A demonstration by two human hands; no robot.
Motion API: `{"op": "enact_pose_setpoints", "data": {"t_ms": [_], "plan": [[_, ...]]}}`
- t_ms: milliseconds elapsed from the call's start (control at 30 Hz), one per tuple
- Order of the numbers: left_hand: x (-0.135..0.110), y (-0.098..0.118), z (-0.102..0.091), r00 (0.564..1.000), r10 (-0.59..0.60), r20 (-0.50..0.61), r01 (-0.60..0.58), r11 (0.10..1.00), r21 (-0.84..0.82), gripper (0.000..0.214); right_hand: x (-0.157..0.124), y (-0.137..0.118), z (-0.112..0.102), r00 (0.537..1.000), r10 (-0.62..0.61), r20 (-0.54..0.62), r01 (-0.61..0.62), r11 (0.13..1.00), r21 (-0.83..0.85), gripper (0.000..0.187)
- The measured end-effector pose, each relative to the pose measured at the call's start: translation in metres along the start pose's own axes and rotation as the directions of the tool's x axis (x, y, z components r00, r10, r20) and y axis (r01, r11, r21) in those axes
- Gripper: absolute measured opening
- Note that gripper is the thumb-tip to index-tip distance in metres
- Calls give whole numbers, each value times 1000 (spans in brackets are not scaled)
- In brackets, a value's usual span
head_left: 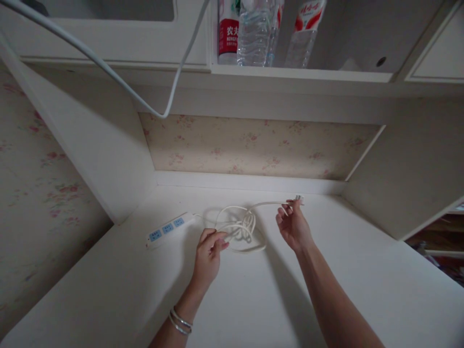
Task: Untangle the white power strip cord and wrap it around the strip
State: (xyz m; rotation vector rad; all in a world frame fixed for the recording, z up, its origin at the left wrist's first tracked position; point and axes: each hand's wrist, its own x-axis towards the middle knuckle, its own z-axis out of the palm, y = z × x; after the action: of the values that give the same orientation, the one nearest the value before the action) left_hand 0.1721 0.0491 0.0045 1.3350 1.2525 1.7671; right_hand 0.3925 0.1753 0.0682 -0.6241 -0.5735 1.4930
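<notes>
A white power strip (167, 228) with blue sockets lies on the white desk (253, 299), left of centre. Its white cord (242, 227) is bundled in loose loops beside it. My left hand (208, 256) pinches a strand of the coiled cord at the bundle's left side. Just right of the bundle, my right hand (293, 224) is raised and holds the plug end (297, 198) of the cord between its fingertips. The cord runs from that plug back into the loops.
A shelf above holds plastic water bottles (255, 31) and a red-labelled bottle (228, 34). A thick white cable (108, 67) hangs across the upper left. White side panels close the desk on the left and right, with flowered wallpaper behind.
</notes>
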Motion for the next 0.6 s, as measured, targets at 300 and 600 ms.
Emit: {"op": "enact_pose_setpoints", "data": {"t_ms": [300, 600], "plan": [[5, 1, -1, 976, -160, -149, 125, 967, -221, 34, 24, -49, -73, 947, -119, -300, 194, 953, 234, 31], [10, 2, -10, 993, 116, -28, -119, 975, -189, 27, 26, -64, -105, 928, -120, -353, 204, 957, 209, 38]]}}
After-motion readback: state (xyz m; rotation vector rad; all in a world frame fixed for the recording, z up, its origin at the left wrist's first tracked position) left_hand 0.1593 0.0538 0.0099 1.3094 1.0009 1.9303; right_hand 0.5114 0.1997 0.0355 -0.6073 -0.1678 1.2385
